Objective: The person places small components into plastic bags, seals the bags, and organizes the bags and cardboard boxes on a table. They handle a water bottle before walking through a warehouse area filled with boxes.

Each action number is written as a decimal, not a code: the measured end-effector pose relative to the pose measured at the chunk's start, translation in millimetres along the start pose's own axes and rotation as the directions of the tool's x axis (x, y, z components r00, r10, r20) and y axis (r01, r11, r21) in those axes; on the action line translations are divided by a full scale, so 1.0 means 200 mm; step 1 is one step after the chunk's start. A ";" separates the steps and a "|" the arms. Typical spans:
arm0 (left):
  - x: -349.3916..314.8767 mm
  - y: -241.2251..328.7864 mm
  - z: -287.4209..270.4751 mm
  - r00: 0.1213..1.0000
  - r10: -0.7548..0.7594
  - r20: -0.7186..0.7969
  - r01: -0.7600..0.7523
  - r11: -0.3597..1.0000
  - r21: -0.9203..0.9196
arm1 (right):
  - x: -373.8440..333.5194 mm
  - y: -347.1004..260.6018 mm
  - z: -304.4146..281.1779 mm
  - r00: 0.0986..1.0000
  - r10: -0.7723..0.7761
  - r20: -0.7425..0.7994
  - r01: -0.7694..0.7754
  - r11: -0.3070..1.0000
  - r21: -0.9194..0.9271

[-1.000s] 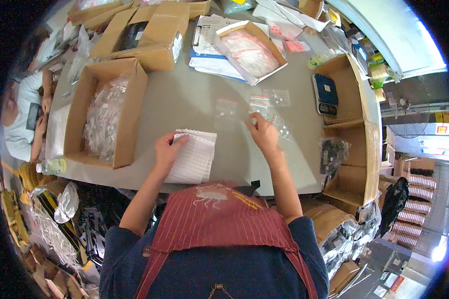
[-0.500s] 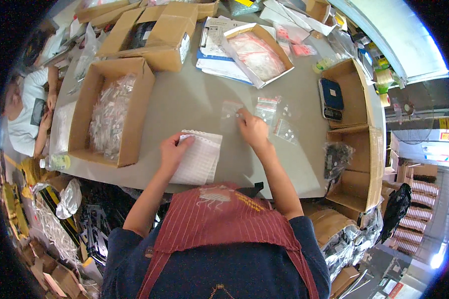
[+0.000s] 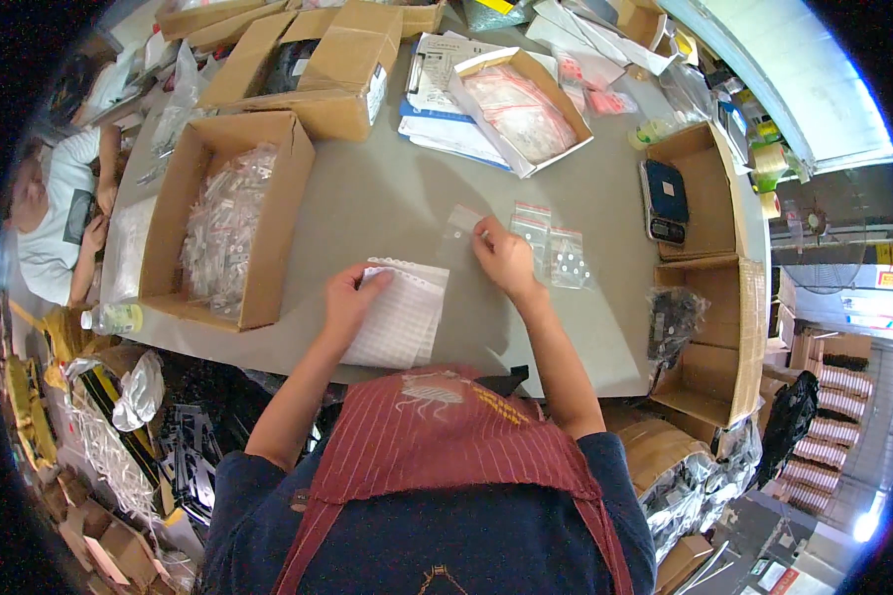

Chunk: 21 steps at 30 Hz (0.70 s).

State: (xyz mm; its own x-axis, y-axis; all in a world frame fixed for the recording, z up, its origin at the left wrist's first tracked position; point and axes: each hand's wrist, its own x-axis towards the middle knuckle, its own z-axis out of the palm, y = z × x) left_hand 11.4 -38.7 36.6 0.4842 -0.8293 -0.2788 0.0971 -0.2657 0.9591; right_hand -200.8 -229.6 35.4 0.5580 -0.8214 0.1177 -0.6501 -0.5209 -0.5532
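Observation:
My left hand (image 3: 355, 302) grips white paper sheets (image 3: 395, 322) near the table's front edge, thumb on top. They carry a faint grid and have a scalloped far edge. My right hand (image 3: 507, 260) is closed in a pinch at the right side of a small clear plastic bag (image 3: 457, 228) lying flat. A small whitish bit shows at its fingertips, too small to name. Right of this hand lie a clear zip bag with a red-striped top (image 3: 532, 223) and another zip bag (image 3: 570, 262) holding several small white round pieces.
A carton (image 3: 293, 188) of small filled bags stands at the left. Beyond are a white box (image 3: 463, 94) of zip bags, a clipboard (image 3: 437, 74) and a larger carton (image 3: 352, 59). At the right sit a scale (image 3: 664, 193) and open cartons (image 3: 744, 327). Another person (image 3: 60, 223) sits at far left.
My right fingers have drawn together beside the small bag. The zip bag to their right now lies straighter, its red-striped top showing. My left hand keeps its grip. The view has shifted slightly.

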 end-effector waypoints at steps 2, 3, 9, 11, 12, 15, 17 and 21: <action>0.01 -0.02 0.00 1.000 0.003 0.011 -0.003 1.000 -0.020 | 0.00 0.02 -0.01 0.999 0.023 0.040 -0.025 0.999 0.042; 0.01 -0.02 0.00 1.000 0.014 0.018 -0.013 0.999 -0.033 | 0.00 0.03 0.00 1.000 0.000 0.026 -0.002 0.998 0.060; 0.01 0.02 0.00 0.999 0.019 0.030 -0.019 1.000 0.002 | 0.00 0.07 -0.07 0.991 0.120 0.066 -0.126 0.987 0.095; 0.01 0.02 0.00 0.999 0.010 0.039 -0.012 0.999 0.048 | -0.01 0.09 -0.13 0.986 0.168 -0.006 -0.166 0.980 0.114; 0.01 0.00 0.00 0.999 0.009 0.036 -0.010 1.000 0.023 | -0.01 0.11 -0.18 0.966 0.252 -0.048 -0.251 0.967 0.035; 0.01 -0.02 0.01 1.000 -0.003 0.022 0.003 1.000 -0.008 | -0.07 0.19 -0.28 0.943 0.296 -0.150 -0.314 0.942 -0.119; 0.01 -0.04 0.01 1.000 -0.009 0.015 0.009 1.000 -0.014 | -0.17 0.24 -0.27 0.945 0.256 -0.204 -0.296 0.934 -0.198; 0.02 -0.06 0.01 1.000 -0.027 0.000 0.027 1.000 0.000 | -0.45 0.17 -0.16 0.975 0.188 0.120 -0.109 0.871 -0.480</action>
State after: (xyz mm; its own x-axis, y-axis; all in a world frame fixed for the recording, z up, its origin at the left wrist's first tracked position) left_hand 9.4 -40.0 24.2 0.4814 -0.8219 -0.3045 0.1104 -0.2878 0.9513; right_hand -289.5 -179.6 32.1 0.4834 -0.8709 -0.0885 -0.8743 -0.4752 -0.0990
